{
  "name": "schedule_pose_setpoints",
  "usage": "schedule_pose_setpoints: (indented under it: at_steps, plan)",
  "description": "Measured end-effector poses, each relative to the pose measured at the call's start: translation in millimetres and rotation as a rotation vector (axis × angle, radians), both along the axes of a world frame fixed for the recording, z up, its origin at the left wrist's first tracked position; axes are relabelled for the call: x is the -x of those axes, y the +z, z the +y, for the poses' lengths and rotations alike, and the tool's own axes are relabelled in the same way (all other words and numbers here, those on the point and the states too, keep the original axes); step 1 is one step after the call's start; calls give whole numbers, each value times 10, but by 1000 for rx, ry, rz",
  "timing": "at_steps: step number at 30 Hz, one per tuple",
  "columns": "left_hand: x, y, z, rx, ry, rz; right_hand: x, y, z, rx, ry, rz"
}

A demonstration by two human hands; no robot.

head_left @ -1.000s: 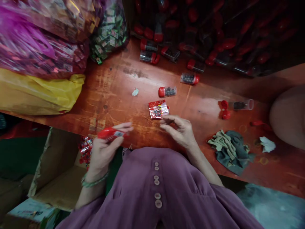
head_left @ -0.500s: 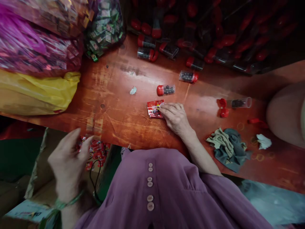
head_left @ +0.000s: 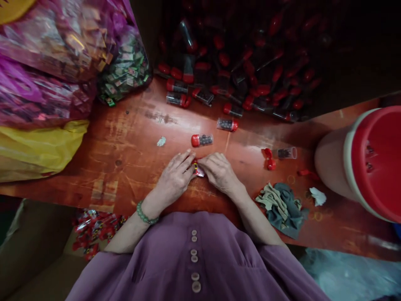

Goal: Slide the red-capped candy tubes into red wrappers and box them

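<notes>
Both hands cover most of the small red printed packet; only a sliver shows. The big red-lidded white tub runs off the right edge.

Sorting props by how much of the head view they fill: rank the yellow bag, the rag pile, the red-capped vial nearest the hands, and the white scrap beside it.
1. yellow bag
2. rag pile
3. red-capped vial
4. white scrap

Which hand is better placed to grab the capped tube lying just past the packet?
Probably the left hand. Both hands pinch the packet, but the tube lies just beyond the left fingertips, red cap toward them. The right hand sits slightly farther off.
</notes>
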State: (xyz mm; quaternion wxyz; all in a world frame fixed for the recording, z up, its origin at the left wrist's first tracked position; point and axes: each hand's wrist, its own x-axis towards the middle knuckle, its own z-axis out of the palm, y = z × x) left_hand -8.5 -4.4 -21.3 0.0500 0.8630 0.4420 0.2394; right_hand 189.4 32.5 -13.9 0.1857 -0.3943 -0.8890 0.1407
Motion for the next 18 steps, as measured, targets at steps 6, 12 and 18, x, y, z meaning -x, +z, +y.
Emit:
schedule_pose_setpoints:
  at_steps: [6,12,18]
  plan:
    - [27,48,9,-54,10,-49,26,162,480,75,-141,-126]
    - [9,67,9,24,-38,-23,101,10,657,134,-97,-167]
    - [-42,-24,-6,-78,51,-82,-4,-62,508,255,-121,166]
